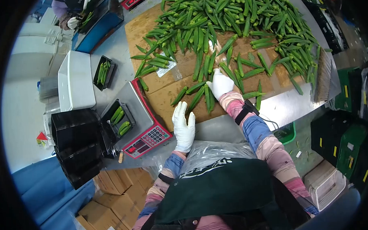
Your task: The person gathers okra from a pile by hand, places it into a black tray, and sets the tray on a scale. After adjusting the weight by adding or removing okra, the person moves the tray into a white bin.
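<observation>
My left hand [184, 128], in a white glove, is held over the near edge of the cardboard with its fingers stretched out and the thumb apart, holding nothing. My right hand [221, 85], gloved too, lies among loose okra pods [197, 98] with its fingers curled; whatever they hold, if anything, is hidden. A large okra heap [229, 12] covers the far part of the cardboard sheet [159, 91]. Left of my hands, a red-edged scale [146, 132] bears a black tray [117, 117] with several okra pods inside.
Another black tray of okra [104, 72] stands beside a white bin [76, 80]. Stacked black trays [77, 139] are at the left. A brush [323, 75] lies at the table's right edge. Crates [335, 140] stand on the floor. At the upper left is another person's gloved hand [72, 23].
</observation>
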